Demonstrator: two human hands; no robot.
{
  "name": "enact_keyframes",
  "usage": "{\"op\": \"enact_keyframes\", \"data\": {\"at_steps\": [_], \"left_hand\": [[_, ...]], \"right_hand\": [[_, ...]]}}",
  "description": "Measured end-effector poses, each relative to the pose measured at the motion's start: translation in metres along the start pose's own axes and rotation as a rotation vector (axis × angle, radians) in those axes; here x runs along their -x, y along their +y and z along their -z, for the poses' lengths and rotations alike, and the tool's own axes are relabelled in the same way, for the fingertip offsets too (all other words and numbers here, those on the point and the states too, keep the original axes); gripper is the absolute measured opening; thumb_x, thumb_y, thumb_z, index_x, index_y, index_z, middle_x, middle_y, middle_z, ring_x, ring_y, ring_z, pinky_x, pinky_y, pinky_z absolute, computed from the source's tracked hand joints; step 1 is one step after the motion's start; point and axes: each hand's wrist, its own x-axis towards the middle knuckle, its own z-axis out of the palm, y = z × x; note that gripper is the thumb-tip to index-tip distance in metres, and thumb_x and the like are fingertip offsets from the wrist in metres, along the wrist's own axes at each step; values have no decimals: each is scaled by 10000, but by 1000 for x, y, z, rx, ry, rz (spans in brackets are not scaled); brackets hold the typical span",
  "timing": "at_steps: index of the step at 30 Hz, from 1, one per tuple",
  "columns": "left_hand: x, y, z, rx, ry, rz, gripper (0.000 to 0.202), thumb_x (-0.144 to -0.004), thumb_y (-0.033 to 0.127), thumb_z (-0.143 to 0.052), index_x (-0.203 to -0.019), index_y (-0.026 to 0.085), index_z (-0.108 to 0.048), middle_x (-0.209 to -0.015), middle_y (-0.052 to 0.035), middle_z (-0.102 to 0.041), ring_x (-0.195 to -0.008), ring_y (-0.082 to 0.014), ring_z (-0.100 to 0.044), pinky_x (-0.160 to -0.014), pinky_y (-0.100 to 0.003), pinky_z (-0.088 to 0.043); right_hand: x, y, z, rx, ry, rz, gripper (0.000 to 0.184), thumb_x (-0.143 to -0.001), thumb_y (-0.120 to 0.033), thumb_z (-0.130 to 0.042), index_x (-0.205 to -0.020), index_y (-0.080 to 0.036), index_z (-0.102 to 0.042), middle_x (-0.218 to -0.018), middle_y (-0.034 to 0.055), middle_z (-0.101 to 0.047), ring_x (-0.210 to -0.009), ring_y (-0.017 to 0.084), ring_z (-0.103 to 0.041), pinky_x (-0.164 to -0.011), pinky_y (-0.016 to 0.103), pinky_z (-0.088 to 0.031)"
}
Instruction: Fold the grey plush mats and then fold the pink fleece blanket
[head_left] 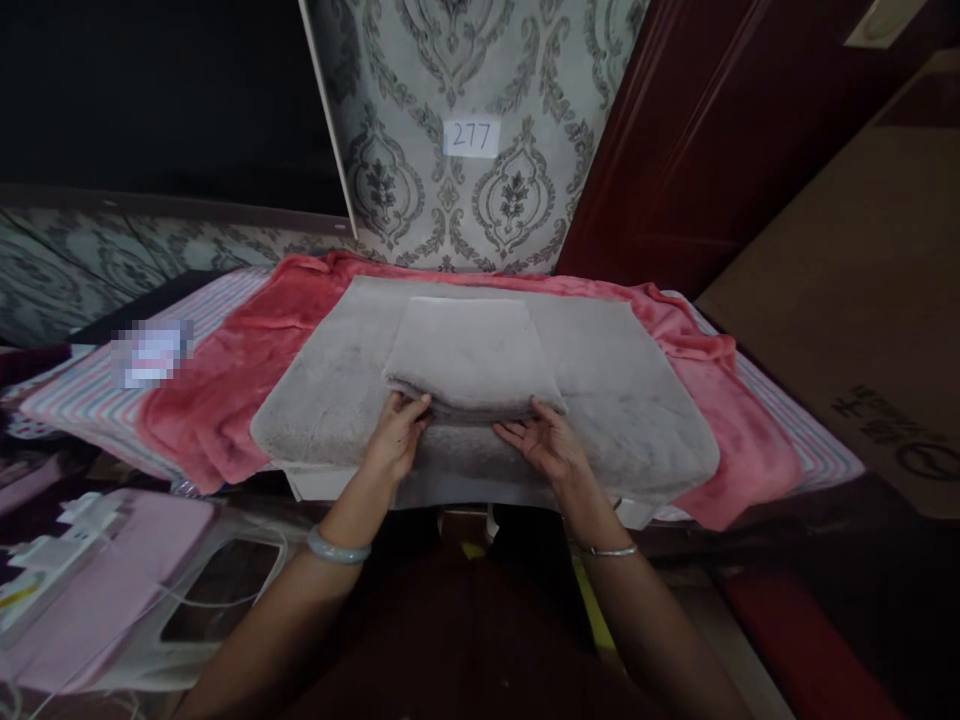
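A folded pale grey plush cloth [471, 345] lies in the middle of a larger grey plush mat [622, 380]. Its near edge shows several stacked layers and sags a little between my hands. My left hand [399, 432] pinches this edge close to the left corner, thumb on top and fingers curled beneath. At the right corner, my right hand [541, 440] grips the same edge with its thumb above; its fingers reach under the layers, partly hidden. A bangle circles each wrist.
Under the mat, a pink-red blanket [225, 390] covers a striped cloth [82, 405]. A dark screen [165, 100] stands back left, a cardboard box [847, 270] at right. A pink stool-like surface [112, 590] holds a white power strip [56, 550] and cables at lower left.
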Motion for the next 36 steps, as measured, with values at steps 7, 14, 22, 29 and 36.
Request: {"op": "enact_keyframes", "data": {"at_steps": [7,14,22,29,36], "left_hand": [[-1,12,1,78,41,162,433,-625,61,-798,-653,199,-388,-826,20,-647,-827,-164,-654,-897,-428,-572],[-11,17,0,24,-10,250,263,-688,81,-782,-726,192,-547,-839,-26,-683,-759,-181,-676,-762,-378,-602],[-18,7,-9,-43,-43,211,322,-772,320,-798,-1052,198,-694,-1070,-110,-741,-734,-221,-695,-662,-385,-595],[-20,-4,-6,-41,56,176,270,-721,204,-798,-954,177,-665,-951,-63,-737,-687,-208,-688,-597,-335,-570],[-24,0,-18,-6,72,181,317,-695,219,-801,-962,197,-632,-831,5,-694,-563,-156,-607,-528,-294,-490]], "right_hand": [[-7,10,-17,18,-21,-24,421,-687,-341,-815,-992,-266,-534,-1254,52,-650,-1118,305,-652,-940,572,-581],[-14,15,-26,42,-27,-19,485,-754,-409,-767,-1145,-262,-520,-1414,113,-561,-1193,324,-625,-924,560,-587],[-11,18,-43,14,37,-40,529,-739,-401,-789,-1181,-240,-547,-1412,129,-579,-1157,335,-642,-883,534,-608],[-5,20,-54,-29,89,-37,480,-689,-325,-813,-1108,-227,-601,-1295,104,-656,-1038,301,-691,-879,514,-619],[-12,26,-66,-127,176,-29,376,-709,-200,-787,-1049,-218,-626,-1090,45,-732,-884,240,-715,-814,486,-643]]}}
